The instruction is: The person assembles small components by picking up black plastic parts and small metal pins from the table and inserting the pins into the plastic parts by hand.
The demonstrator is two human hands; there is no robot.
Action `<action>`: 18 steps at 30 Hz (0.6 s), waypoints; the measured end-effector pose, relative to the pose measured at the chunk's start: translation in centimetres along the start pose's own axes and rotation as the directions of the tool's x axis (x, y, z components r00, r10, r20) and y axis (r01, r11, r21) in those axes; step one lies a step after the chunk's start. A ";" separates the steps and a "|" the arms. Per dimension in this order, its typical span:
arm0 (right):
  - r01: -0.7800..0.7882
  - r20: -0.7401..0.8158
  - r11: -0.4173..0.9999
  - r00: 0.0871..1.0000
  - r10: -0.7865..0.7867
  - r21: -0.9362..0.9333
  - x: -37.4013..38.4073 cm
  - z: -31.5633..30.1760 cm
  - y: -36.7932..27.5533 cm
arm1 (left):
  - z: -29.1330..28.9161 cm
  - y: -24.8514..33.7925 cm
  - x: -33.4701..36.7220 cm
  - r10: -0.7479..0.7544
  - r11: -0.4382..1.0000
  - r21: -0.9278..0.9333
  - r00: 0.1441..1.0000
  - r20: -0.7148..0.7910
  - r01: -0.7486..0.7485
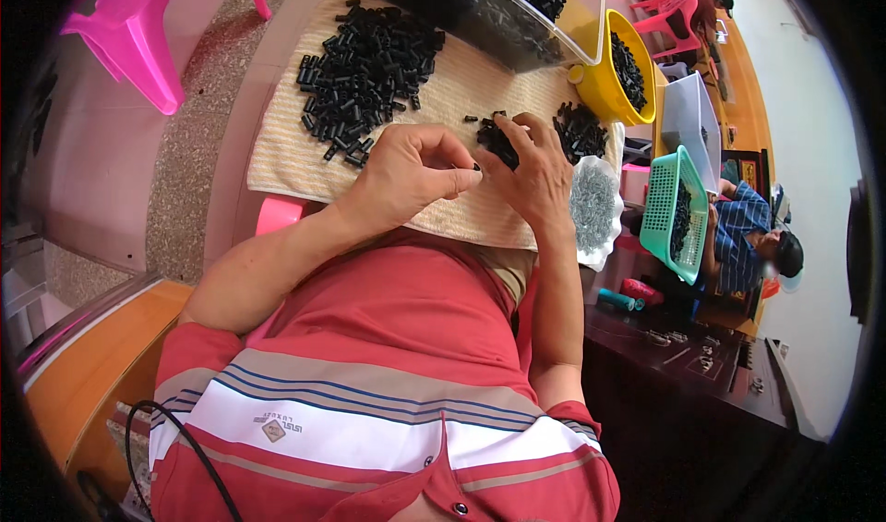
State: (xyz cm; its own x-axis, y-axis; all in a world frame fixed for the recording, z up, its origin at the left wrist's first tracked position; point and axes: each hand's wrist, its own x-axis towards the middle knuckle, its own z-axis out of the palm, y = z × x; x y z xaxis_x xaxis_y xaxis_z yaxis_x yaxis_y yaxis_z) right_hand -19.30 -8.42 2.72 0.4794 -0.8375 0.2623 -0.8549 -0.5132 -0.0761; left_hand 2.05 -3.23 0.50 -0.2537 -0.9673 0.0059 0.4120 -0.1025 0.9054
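Observation:
My left hand is closed in a pinch, with the dark end of a small black plastic piece showing at the fingertips. Just to its right, my right hand has its fingers bent and apart over a small heap of black parts, thumb toward the left hand. A big pile of short black tubular pieces lies on the striped cream towel at the far left. Beyond my right hand sits another cluster of black parts. A white scalloped dish of small silvery metal pieces stands beside my right wrist.
A clear plastic bin and a yellow bucket, both with black parts, stand at the back. Right of them are a green basket and a person in a checked shirt. A pink stool is at far left.

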 end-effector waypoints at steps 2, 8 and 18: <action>0.008 0.006 1.000 1.000 -0.008 -0.006 -0.1 -0.6 -0.3 | 0.1 0.1 0.0 -0.011 1.000 0.000 1.000 -0.015 0.011; -0.004 -0.006 0.998 1.000 0.005 0.063 -0.7 -1.0 -0.1 | 0.1 0.1 0.0 -0.023 1.000 0.014 0.999 -0.032 0.024; 0.043 -0.227 0.966 0.974 0.017 0.255 -2.0 -0.7 1.7 | -0.4 0.1 0.4 0.036 0.998 0.055 0.999 -0.040 -0.034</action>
State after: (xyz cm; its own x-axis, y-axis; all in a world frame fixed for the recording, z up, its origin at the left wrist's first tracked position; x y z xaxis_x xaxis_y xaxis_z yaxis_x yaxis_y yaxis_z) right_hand -21.82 -7.47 2.79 0.4070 -0.7815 0.4728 -0.7548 -0.5793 -0.3078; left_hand 2.34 -3.67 0.40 -0.2037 -0.9788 0.0216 0.3714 -0.0568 0.9268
